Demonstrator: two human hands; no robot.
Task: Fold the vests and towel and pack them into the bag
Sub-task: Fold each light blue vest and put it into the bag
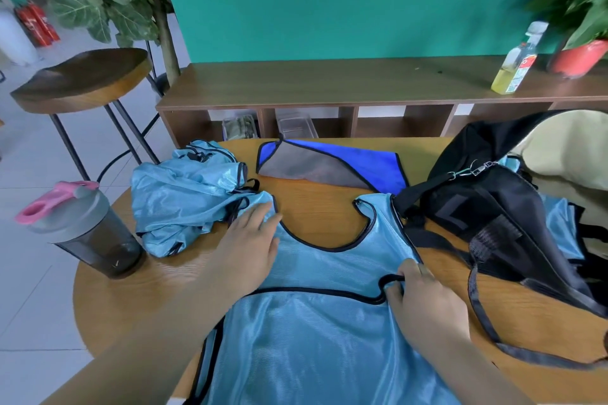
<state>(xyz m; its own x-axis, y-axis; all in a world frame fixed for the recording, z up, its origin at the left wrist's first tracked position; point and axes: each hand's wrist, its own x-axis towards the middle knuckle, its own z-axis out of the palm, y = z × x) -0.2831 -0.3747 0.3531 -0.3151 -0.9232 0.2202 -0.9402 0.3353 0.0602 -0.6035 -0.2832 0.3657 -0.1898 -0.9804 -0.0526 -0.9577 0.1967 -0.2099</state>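
While the table (pixel 316 214) carries a blue vest (pixel 312 339) spread flat at its near edge, the black bag (pixel 493 207) sits right, crumpled vests (pixel 184 194) left, the towel (pixel 316 164) behind. The left hand (pixel 250 250) presses the vest, grip wide; the right hand (pixel 427 302) pinches its trim.

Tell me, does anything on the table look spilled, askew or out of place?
Nothing spilled or damaged. The spare vests lie crumpled in a heap at the left, the towel has one corner flipped over, and the bag strap trails loose across the table.
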